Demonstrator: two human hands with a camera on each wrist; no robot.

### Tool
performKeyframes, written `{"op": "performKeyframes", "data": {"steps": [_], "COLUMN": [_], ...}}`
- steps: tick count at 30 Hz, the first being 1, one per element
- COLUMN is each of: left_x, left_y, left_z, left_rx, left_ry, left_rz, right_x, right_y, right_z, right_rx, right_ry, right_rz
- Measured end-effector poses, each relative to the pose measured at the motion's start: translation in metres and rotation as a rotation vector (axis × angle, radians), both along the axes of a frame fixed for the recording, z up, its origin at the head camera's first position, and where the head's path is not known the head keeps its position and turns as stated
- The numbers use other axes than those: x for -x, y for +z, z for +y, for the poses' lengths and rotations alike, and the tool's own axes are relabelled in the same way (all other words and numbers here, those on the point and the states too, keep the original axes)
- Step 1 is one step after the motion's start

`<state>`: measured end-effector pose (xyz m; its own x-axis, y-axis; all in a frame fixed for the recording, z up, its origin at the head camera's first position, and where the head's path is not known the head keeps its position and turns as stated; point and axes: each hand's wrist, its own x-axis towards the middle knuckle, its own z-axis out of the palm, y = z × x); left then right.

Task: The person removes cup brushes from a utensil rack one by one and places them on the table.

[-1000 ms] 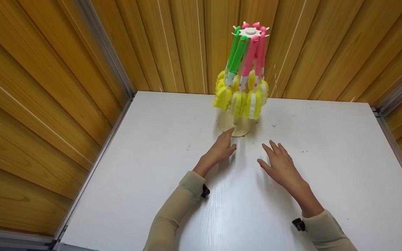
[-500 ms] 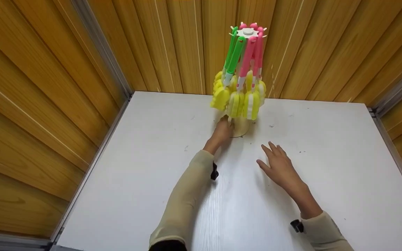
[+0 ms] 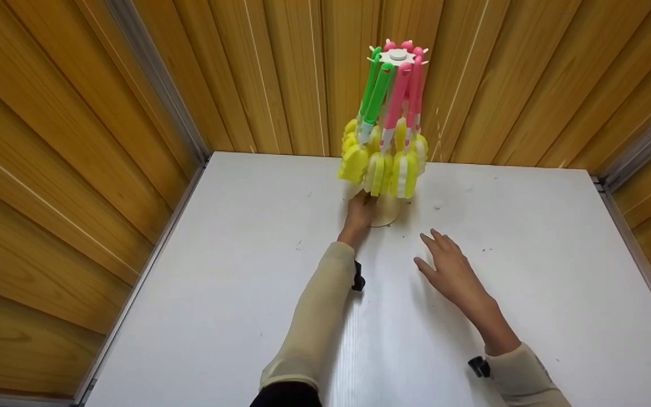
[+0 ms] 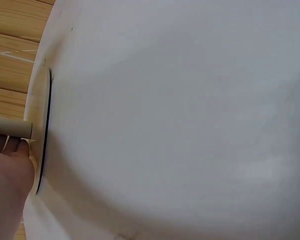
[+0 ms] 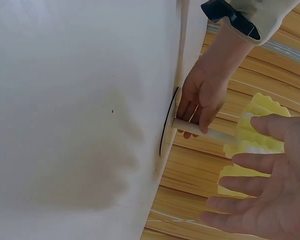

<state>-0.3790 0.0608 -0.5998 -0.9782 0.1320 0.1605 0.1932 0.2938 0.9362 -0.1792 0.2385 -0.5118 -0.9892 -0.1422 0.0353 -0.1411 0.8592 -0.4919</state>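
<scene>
Well, your left hand [image 3: 359, 210] grips the pole [image 5: 217, 135]. Your right hand [image 3: 451, 268] (fingers spread) hovers to the pole's right.

Left arm [image 3: 314, 311] extended toward 1 o'clock; left hand [image 3: 360, 210] had fingers [image 5: 184, 107] curled. Right arm [image 3: 522, 370] pointed toward 11 o'clock; right hand [image 3: 455, 270] hovered, fingers spread, thumb [image 3: 426, 268] apart.

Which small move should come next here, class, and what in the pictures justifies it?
Probably the right hand should reach toward the stand: its fingers are spread and hold nothing, while the left hand grips the post below the yellow heads and could steady it.
</scene>
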Motion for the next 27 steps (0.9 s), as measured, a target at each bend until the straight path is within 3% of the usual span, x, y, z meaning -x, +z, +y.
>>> {"op": "performKeyframes", "data": {"steps": [4,13,20,27], "left_x": [0.002,0.004,0.003,0.005], "left_y": [-0.002,-0.005,-0.008,-0.004], "left_z": [0.0,-0.005,-0.005,-0.005], "left_rx": [-0.023,0.036,0.017,0.082], "left_ry": [0.022,-0.057,-0.066,-0.045], "left_rz": [0.007,-0.027,-0.026,-0.008], "right_x": [0.005,0.021,0.037,0.057], "right_y": [0.004,0.013,0.03,0.058], "right_z": [-0.003,-0.009,-0.008,-0.007], "right_rx": [0.02,0.087,0.196,0.345], "right_ry": [0.011,0.013,-0.051,-0.118], "right_rz": [0.031,0.081,0.204,0.381]}}
